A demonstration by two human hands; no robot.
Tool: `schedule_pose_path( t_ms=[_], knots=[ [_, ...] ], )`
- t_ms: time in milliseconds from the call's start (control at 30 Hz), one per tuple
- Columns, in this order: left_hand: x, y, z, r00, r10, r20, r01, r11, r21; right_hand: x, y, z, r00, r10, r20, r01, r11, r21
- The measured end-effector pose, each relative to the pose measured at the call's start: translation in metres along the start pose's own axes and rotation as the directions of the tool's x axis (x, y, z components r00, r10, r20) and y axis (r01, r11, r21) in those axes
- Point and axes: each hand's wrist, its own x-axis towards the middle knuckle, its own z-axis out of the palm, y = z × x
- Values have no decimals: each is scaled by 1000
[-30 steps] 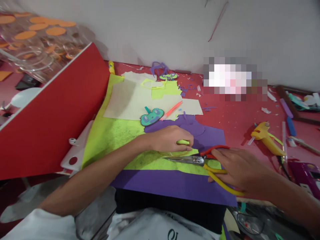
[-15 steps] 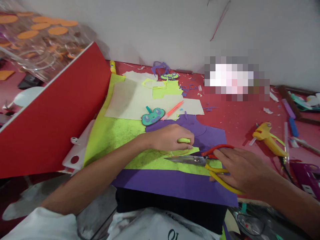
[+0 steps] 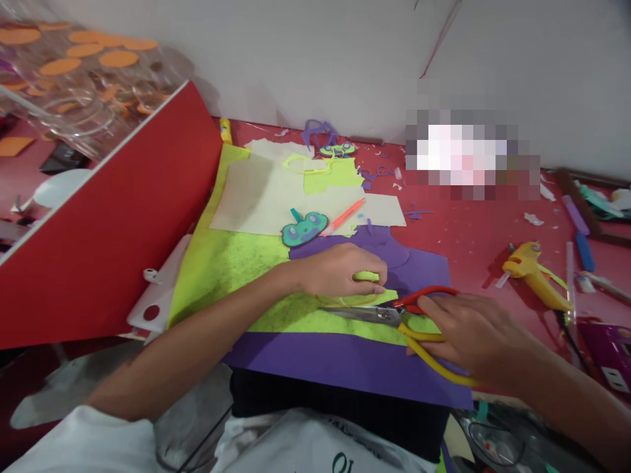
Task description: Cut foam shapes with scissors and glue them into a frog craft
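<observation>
My left hand [image 3: 345,270] pinches a small lime-green felt piece [image 3: 389,297] over the sheets in front of me. My right hand [image 3: 473,332] has its fingers through the handles of a pair of scissors [image 3: 384,315], one handle red and one yellow. The blades point left and lie just below the felt piece, close against its lower edge. Under both hands spreads a large lime-green felt sheet [image 3: 231,276], on top of a purple sheet [image 3: 345,368]. Beyond my left hand lie a teal felt face shape [image 3: 304,229] and an orange pen [image 3: 345,215].
A yellow glue gun [image 3: 537,276] lies on the red table at right. The red panel [image 3: 123,217] stands slanted at left, with clear cups topped by orange discs [image 3: 118,59] behind it. White paper [image 3: 261,190] and purple scraps [image 3: 320,135] lie toward the wall.
The scissors have shifted slightly left along the felt piece, with my right hand. My left hand keeps its pinch; the whole view has shifted a little.
</observation>
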Motion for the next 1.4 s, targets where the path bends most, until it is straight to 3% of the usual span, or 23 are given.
schedule_pose_path(
  t_ms=[333, 667, 1000, 1400],
  knots=[
    [0, 2, -3, 1000, -9, 8, 9, 1000, 7, 6, -5, -3, 1000, -10, -16, 10, 1000, -26],
    [0, -2, -1, 1000, 13, -8, -13, 1000, -2, 7, -17, 8, 998, 16, -56, -19, 998, -58],
    [-2, -2, -4, 999, -6, -41, 3, 999, -50, -3, -20, 14, 990, 136, 36, -135, 990, -36],
    [-1, -2, -4, 999, -19, -33, 18, 999, -44, 6, -31, 10, 987, 149, 54, -148, 989, -20]
  ],
)
